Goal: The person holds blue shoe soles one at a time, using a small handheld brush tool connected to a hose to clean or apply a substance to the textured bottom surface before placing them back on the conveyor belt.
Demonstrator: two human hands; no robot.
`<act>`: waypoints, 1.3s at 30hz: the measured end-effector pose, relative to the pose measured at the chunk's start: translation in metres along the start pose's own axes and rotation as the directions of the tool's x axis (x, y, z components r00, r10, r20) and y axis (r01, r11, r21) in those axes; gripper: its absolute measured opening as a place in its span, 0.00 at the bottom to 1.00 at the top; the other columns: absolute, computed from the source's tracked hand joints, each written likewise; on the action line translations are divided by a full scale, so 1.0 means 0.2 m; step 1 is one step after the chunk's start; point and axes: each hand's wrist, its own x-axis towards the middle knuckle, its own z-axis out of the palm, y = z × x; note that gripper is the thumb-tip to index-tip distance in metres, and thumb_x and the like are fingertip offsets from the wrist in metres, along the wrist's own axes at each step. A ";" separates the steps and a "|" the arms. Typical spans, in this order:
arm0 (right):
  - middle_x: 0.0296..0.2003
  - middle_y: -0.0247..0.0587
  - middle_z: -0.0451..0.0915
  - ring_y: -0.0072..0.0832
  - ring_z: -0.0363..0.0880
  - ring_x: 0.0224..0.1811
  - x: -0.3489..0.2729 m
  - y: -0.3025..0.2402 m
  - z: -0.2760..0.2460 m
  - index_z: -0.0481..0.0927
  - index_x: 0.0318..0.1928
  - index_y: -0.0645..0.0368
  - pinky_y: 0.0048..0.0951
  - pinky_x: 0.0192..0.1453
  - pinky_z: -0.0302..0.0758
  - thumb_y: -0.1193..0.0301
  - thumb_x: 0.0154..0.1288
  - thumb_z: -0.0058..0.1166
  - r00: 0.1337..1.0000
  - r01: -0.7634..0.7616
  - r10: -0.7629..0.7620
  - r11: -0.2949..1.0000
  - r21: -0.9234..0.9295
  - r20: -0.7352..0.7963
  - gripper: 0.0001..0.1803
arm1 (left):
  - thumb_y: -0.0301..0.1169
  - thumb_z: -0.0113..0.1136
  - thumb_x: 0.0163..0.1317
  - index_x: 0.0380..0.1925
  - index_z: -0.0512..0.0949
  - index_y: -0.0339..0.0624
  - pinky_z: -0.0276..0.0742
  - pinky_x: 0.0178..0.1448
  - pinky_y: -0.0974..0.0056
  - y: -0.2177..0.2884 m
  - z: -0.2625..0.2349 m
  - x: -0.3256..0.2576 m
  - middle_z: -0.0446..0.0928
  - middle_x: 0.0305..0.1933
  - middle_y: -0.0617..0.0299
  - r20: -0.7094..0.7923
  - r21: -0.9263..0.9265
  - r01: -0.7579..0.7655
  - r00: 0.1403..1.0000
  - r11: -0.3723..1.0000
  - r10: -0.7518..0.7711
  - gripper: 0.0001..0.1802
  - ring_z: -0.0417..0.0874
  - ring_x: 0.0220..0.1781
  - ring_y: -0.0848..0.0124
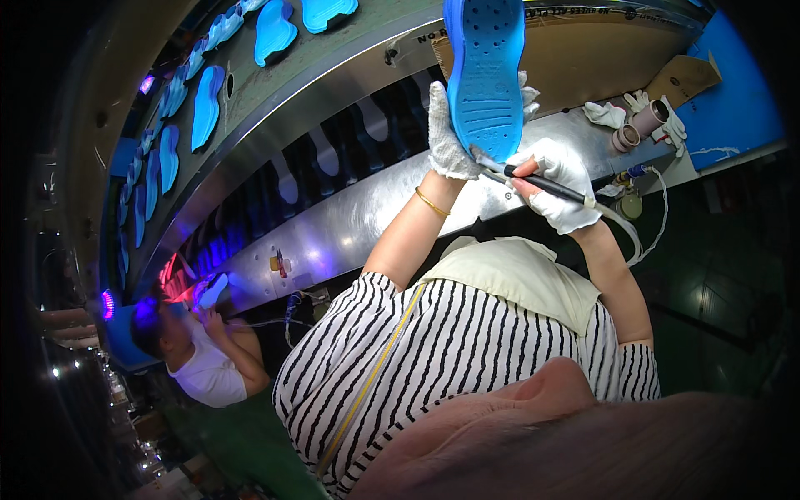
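A blue shoe sole (486, 87) with small holes and ridged lines stands upright in front of me. My left hand (450, 137), in a white glove, is closed round its left edge, with some white-gloved fingers showing past its right edge. In my right hand (560, 179), also gloved but with bare fingertips, is a black-handled brush (550, 186) with a clear tube running from its back end. The brush's tip meets the lower, rounded end of the sole.
Beyond a metal ledge (342, 237), several blue soles (207, 108) lie on a dark conveyor (242, 92); more soles sit below it. A co-worker (208, 358) holds a sole at the left. White gloves (604, 114), pinkish tubes (650, 118) and cardboard (683, 79) lie at the right.
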 end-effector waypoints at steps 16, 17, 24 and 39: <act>0.29 0.34 0.77 0.18 0.75 0.31 -0.09 0.04 -0.10 0.76 0.32 0.61 0.20 0.37 0.72 0.82 0.53 0.58 0.965 -0.226 0.184 0.946 0.233 0.189 0.06 | 0.68 0.39 0.56 0.65 0.55 0.32 0.60 0.68 0.46 0.12 -0.03 0.04 0.60 0.64 0.36 0.071 0.125 0.192 0.977 0.973 -0.202 0.52 0.67 0.63 0.44; 0.29 0.33 0.77 0.18 0.75 0.31 -0.06 0.01 -0.11 0.75 0.33 0.60 0.19 0.37 0.72 0.81 0.54 0.58 0.988 -0.094 0.081 0.991 0.093 0.132 0.06 | 0.65 0.39 0.59 0.65 0.54 0.33 0.61 0.68 0.47 0.12 -0.03 0.05 0.60 0.64 0.35 0.105 0.090 0.204 0.971 0.975 -0.213 0.49 0.66 0.63 0.43; 0.33 0.41 0.78 0.27 0.77 0.34 0.08 -0.09 -0.06 0.76 0.29 0.61 0.24 0.40 0.73 0.83 0.49 0.60 0.940 0.341 -0.318 0.880 -0.330 0.122 0.08 | 0.57 0.44 0.64 0.57 0.68 0.32 0.80 0.51 0.57 0.12 0.01 0.08 0.74 0.51 0.38 -0.090 0.270 0.244 0.970 0.931 -0.228 0.38 0.80 0.49 0.52; 0.33 0.38 0.80 0.27 0.77 0.39 0.13 -0.05 -0.22 0.77 0.27 0.61 0.25 0.46 0.74 0.84 0.44 0.59 0.942 -0.170 0.196 0.979 -0.114 0.274 0.08 | 0.46 0.56 0.62 0.49 0.77 0.41 0.81 0.45 0.68 0.06 -0.01 0.18 0.79 0.45 0.56 -0.396 0.600 0.568 0.823 0.563 -0.408 0.22 0.82 0.43 0.71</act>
